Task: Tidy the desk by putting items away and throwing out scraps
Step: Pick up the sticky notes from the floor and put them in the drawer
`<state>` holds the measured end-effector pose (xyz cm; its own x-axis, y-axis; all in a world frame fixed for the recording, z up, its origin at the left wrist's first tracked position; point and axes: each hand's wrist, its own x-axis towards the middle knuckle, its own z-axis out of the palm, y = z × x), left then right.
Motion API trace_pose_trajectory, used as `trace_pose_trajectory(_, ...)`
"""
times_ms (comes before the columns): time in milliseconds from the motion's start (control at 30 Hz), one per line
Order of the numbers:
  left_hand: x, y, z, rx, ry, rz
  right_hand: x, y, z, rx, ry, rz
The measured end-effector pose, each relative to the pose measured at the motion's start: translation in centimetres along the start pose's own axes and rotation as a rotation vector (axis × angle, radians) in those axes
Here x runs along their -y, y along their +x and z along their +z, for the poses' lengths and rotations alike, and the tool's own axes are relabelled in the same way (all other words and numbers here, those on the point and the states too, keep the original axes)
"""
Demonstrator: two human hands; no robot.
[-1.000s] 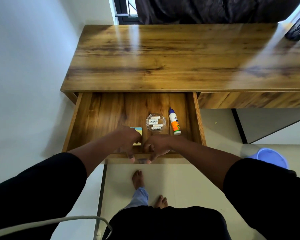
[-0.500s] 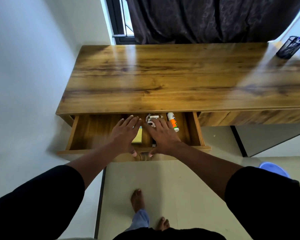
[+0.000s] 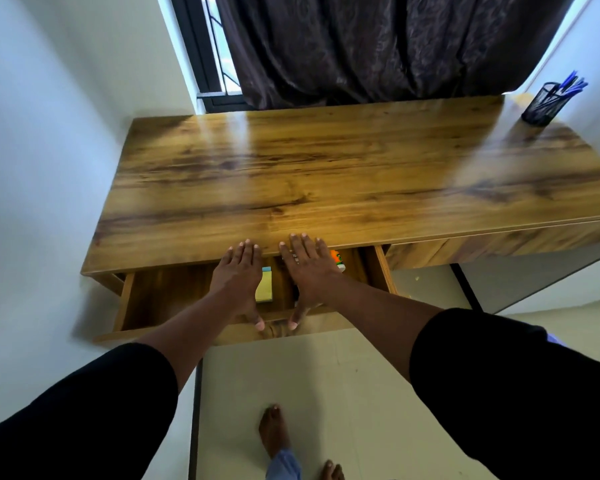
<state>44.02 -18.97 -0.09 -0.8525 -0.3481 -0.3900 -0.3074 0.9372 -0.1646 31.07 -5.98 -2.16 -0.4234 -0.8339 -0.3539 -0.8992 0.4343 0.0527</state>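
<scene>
The wooden desk [image 3: 343,174] has its left drawer [image 3: 163,299] partly pulled out. My left hand [image 3: 238,282] and my right hand [image 3: 309,271] lie side by side over the drawer, fingers straight and reaching the desk edge, thumbs down on the drawer's front rail. Between them a yellow sticky-note pad [image 3: 264,285] lies in the drawer. An orange-and-white glue bottle [image 3: 337,259] shows just right of my right hand, half under the desktop. A clear container is mostly hidden under my right hand.
A black mesh pen holder [image 3: 544,103] with blue pens stands at the desk's far right corner. A dark curtain [image 3: 378,46] hangs behind the desk, a white wall [image 3: 42,168] runs along the left. My bare feet [image 3: 274,434] stand on the tiled floor.
The drawer has slid further in under the desktop, hiding most of the container and glue bottle. Both hands moved forward with it, fingers now straight over the drawer.
</scene>
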Motion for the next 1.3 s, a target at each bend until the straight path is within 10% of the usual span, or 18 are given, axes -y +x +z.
trace_pose_trajectory(1300,0.6,3.5,-3.4,-0.184,0.183,0.065,1.3,3.5,-4.7,-0.209,-0.016,0.01)
